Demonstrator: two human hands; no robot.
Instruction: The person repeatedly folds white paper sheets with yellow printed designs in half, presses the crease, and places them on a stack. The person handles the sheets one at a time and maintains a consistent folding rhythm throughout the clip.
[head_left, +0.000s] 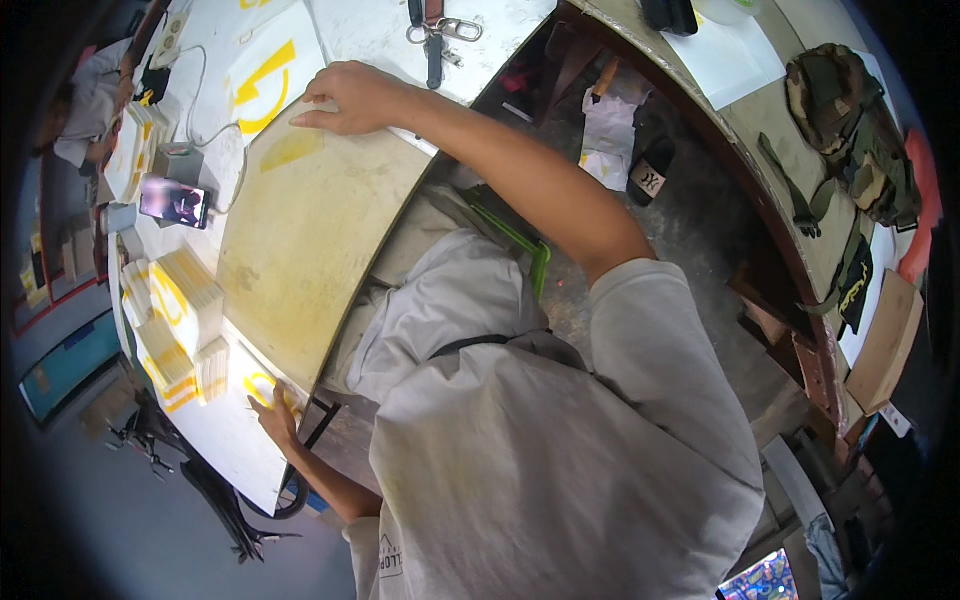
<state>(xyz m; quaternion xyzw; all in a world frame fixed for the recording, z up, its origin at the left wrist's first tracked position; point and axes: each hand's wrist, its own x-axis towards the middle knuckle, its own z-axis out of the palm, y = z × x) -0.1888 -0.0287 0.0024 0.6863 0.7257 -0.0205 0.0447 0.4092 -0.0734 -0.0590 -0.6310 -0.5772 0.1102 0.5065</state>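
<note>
A worn, yellowish flat board (310, 245) lies on the white table along its near edge, with a yellow smear near its far right corner. Over that corner is my right hand (350, 98), its fingers bent and apart, beside a white sheet with a yellow print (268, 85). My left hand (275, 418) is past the board's left end, its fingers spread at another yellow-printed sheet (258, 385). I see nothing lifted in either hand. Close to the left hand stand several stacks of yellow-printed cards or folded paper (185, 300).
A phone (174, 202) with a lit screen leans beyond the board, with a cable nearby. Keys on a clip (440, 35) lie at the table's right. Another person's hand (100, 150) is at the far side. A sandal (651, 172) and a camouflage bag (855, 130) are to the right.
</note>
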